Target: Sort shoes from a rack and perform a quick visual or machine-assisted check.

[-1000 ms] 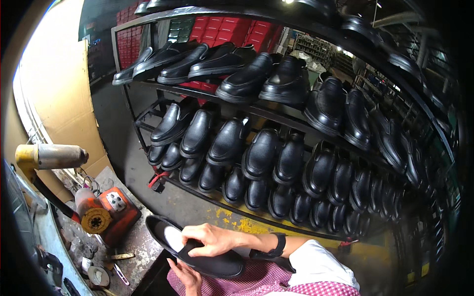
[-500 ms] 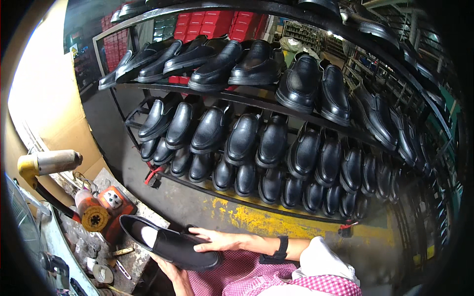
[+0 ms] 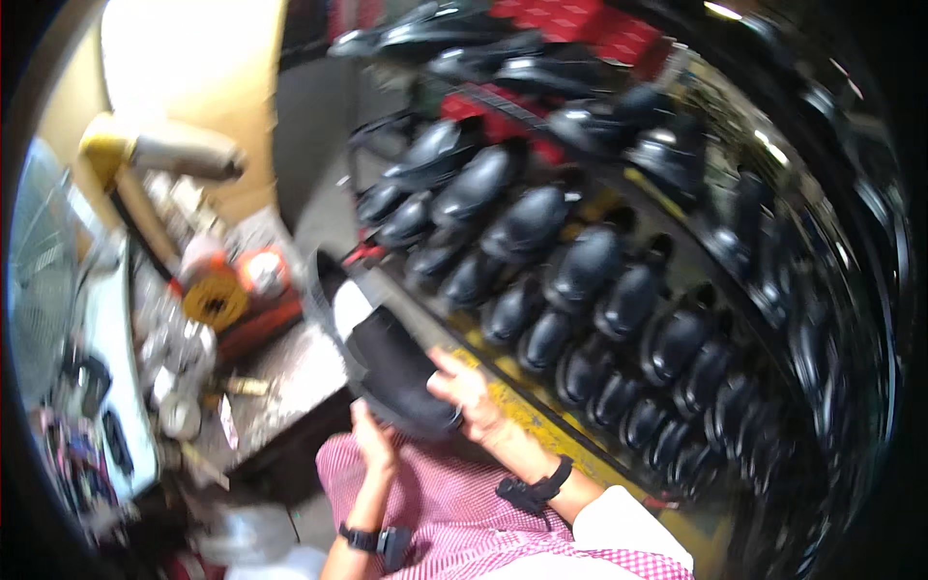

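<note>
Over my lap I hold a black slip-on shoe [image 3: 389, 362] between both hands. Its toe points down toward me and its opening faces away, with a pale insole showing inside. My left hand [image 3: 373, 437] is closed along the shoe's near left side; part of its fingers is hidden under the shoe. My right hand [image 3: 466, 394] grips the right side by the toe, with its fingers bent against the upper. A pink checked cloth [image 3: 425, 503] covers my lap below the shoe. The picture is somewhat blurred by motion.
To the left, a worktable [image 3: 314, 362] bears an orange machine with a yellow disc [image 3: 215, 300] and scattered small items. Above it is a yellow tool with a metal barrel [image 3: 184, 153]. A fan [image 3: 43, 261] stands far left. A rack with several black shoes [image 3: 585, 266] fills the right.
The view has swung left, so the rack sits further right and tilted. The shoe has turned, its toe now lower toward me. My left forearm shows more; both hands still hold the shoe.
</note>
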Motion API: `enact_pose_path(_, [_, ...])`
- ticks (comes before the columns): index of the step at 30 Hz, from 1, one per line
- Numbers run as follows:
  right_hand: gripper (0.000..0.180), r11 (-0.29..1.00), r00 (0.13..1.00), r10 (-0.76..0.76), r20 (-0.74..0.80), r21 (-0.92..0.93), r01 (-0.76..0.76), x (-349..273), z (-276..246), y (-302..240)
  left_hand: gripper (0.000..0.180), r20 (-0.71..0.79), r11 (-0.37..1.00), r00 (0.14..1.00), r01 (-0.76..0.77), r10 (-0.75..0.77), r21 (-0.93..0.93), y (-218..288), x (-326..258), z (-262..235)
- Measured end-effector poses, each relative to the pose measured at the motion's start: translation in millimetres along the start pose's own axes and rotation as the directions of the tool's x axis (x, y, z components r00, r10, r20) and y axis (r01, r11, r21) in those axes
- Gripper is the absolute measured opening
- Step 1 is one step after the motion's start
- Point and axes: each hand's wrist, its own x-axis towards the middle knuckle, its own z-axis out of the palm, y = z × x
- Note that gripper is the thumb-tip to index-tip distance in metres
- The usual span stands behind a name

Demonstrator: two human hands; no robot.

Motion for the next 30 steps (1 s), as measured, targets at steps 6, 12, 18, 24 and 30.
enact_pose_path(6, [0.04, 0.982, 0.999, 0.032, -0.018, 0.186, -0.028, 63.4, 8.2, -6.9, 0.021, 0.66, 0.34, 0.653, -0.757, 0.371, 0.558, -63.4, -8.6, -21.6])
enact_pose_path(12, [0.038, 0.956, 0.993, 0.114, 0.008, 0.273, -0.112, 117.4, 30.3, 13.6, 0.018, 0.572, 0.485, 0.689, -0.722, 0.445, 0.493, -50.0, -11.6, -27.2])
enact_pose_path(18, [0.039, 0.934, 0.987, 0.133, 0.091, 0.322, -0.156, 164.4, 65.4, 19.4, 0.01, 0.551, 0.478, 0.647, -0.761, 0.527, 0.438, -49.4, -8.9, -31.3])
enact_pose_path(24, [0.038, 0.939, 0.985, 0.11, 0.13, 0.311, -0.146, 216.0, 97.7, 22.5, 0.011, 0.541, 0.509, 0.676, -0.735, 0.5, 0.447, -48.1, -5.3, -37.3])
enact_pose_path(30, [0.038, 0.939, 0.985, 0.12, 0.121, 0.308, -0.153, 251.8, 121.5, 23.3, 0.01, 0.53, 0.525, 0.683, -0.728, 0.502, 0.441, -49.1, -4.8, -42.8])
